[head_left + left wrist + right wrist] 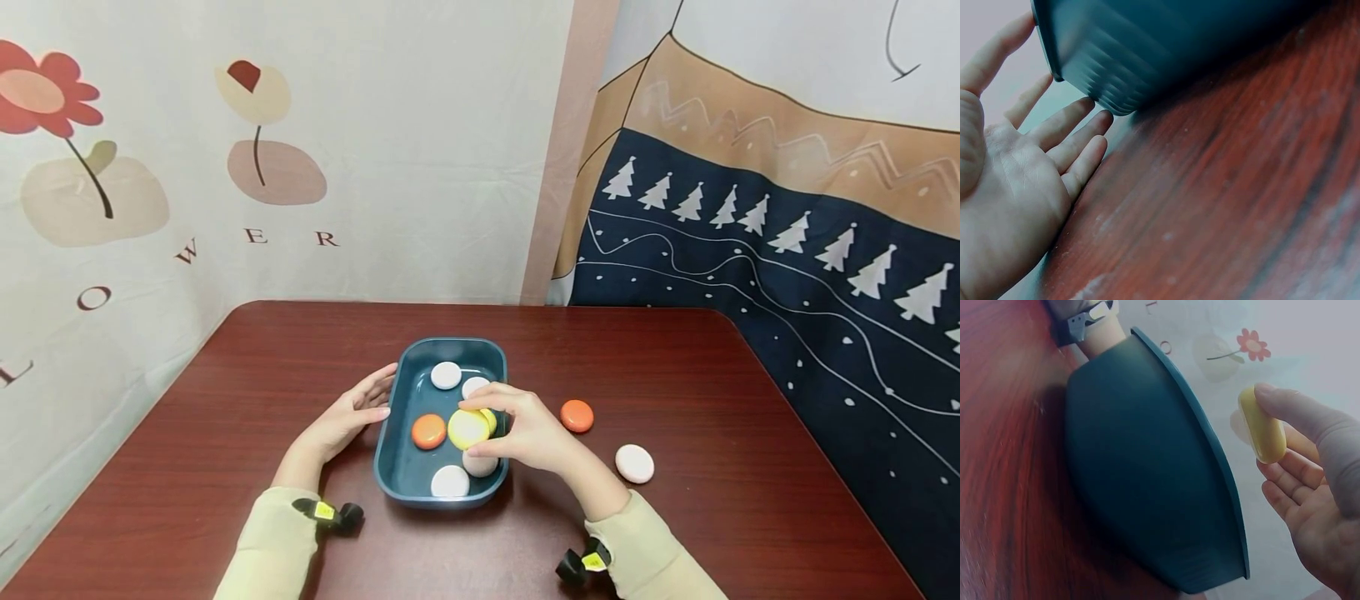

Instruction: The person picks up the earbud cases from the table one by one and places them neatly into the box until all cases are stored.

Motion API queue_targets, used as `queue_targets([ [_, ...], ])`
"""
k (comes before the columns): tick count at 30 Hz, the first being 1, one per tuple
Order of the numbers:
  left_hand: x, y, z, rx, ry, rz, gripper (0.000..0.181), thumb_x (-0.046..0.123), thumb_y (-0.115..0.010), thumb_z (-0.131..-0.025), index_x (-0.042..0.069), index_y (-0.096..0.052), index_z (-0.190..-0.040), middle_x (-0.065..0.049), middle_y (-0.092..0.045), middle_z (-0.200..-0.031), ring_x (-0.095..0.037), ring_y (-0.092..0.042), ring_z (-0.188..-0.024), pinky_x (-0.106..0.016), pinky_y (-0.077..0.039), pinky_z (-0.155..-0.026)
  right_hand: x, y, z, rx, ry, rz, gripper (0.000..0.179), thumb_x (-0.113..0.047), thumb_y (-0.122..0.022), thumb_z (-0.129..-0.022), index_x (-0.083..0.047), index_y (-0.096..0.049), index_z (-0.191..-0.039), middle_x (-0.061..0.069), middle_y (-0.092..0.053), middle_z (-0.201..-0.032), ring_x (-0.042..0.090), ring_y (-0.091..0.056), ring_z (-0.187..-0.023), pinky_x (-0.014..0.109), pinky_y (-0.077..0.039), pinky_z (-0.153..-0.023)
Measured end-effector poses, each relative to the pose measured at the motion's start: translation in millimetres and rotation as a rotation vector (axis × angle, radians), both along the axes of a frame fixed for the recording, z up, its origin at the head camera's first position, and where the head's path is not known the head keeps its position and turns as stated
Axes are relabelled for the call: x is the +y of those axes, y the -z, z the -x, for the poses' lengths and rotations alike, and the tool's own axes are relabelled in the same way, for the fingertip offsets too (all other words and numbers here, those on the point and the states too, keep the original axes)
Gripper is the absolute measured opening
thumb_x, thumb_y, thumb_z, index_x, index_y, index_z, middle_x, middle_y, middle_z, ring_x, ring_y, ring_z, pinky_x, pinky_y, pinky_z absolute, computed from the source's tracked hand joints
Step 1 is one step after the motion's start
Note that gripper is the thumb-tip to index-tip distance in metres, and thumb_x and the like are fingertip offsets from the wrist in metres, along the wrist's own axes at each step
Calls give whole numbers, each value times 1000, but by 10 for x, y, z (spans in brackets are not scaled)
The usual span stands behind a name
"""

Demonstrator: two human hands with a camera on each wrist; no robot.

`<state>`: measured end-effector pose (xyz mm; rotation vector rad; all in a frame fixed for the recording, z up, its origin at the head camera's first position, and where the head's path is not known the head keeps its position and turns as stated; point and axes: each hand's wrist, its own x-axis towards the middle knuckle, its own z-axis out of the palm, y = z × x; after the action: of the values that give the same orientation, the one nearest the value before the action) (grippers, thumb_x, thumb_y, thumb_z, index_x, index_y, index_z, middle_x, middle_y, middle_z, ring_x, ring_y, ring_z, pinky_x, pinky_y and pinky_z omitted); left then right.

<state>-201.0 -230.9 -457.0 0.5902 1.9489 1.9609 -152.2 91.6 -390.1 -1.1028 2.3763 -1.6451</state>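
Observation:
A deep blue rectangular tray [394, 467] stands on the table between my hands. Straight fingers of my left hand [347, 423] touch its left side; the left wrist view shows the fingertips against the tray wall [1129, 56]. Above the tray's right half, my right hand [531, 429] pinches a yellow rounded disc [467, 430] between thumb and fingers. That yellow disc [1261, 428] appears edge-on, above the rim, in the right wrist view. Inside the tray are an orange disc [428, 432], several white discs [446, 376] and another yellow disc [490, 419], partly hidden behind the held one.
Right of the tray, an orange disc [577, 416] and a white disc [634, 463] lie on the dark red wooden table [315, 342]. Printed cloths [435, 167] hang behind the table. Each wrist carries a small black camera [348, 517].

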Motion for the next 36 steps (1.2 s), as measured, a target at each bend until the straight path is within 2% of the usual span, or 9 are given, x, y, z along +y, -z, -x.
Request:
queue_targets([
  [3, 0, 0, 0, 1, -3, 4, 71, 3, -58, -92, 7, -20, -152, -21, -23, -153, -34, -28, -137, -21, -36, -99, -57, -1, -14, -1, -7, -15, 50, -17, -86, -71, -11, -69, -118, -5, -60, -117, 14, -52, -111, 47, -48, -86],
  [10, -3, 7, 0, 3, -4, 9, 70, 4, -58, -92, 6, -21, -152, -21, -24, -153, -32, -29, -136, -21, -36, -99, -184, 24, -30, 68, -34, -17, 47, -17, -86, -71, -10, -70, -115, -3, -62, -114, 13, -54, -107, 39, -50, -83],
  [18, -2, 0, 3, 2, -8, 18, 71, 5, -59, -92, 7, -21, -152, -20, -25, -153, -35, -27, -137, -21, -37, -99, -321, 14, -58, 8, -41, -40, 49, -17, -87, -70, -12, -71, -116, -9, -61, -112, 10, -53, -105, 41, -50, -82],
  [27, -4, 5, -2, 7, 2, 12, 70, 5, -57, -93, 7, -21, -152, -21, -25, -153, -34, -29, -136, -22, -37, -99, -432, 41, -45, 113, -71, -47, 48, -15, -87, -70, -11, -71, -115, -6, -63, -110, 7, -55, -103, 38, -49, -85],
  [36, 4, -5, -4, 8, 6, 11, 70, 6, -58, -93, 8, -21, -152, -21, -24, -153, -39, -25, -137, -22, -37, -99, -521, 109, -17, 65, -50, -72, 49, -17, -88, -69, -10, -71, -115, -7, -63, -110, 7, -54, -102, 39, -49, -86],
])
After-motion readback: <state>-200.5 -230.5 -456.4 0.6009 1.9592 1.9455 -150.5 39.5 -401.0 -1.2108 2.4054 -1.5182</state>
